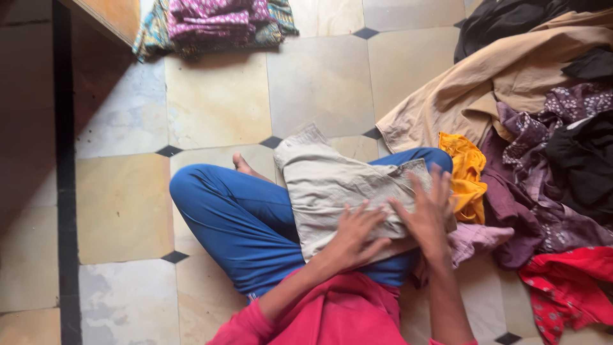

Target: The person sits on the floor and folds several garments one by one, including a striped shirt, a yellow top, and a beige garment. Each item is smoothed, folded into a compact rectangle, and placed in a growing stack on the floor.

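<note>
I sit cross-legged on a tiled floor in blue trousers (230, 211). A beige folded garment (332, 179) lies across my lap, its far end reaching the floor. My left hand (354, 233) rests flat on its near edge, fingers spread. Just to the right, my right hand (424, 211) presses flat on the same garment's right part, fingers apart. Neither hand grips the cloth.
A heap of loose clothes lies at the right: tan (504, 76), yellow (466, 176), purple patterned (549, 134), black (584, 163) and red (565, 287) pieces. A stack of folded patterned cloths (214, 25) sits at the top left near a wooden edge (105, 16).
</note>
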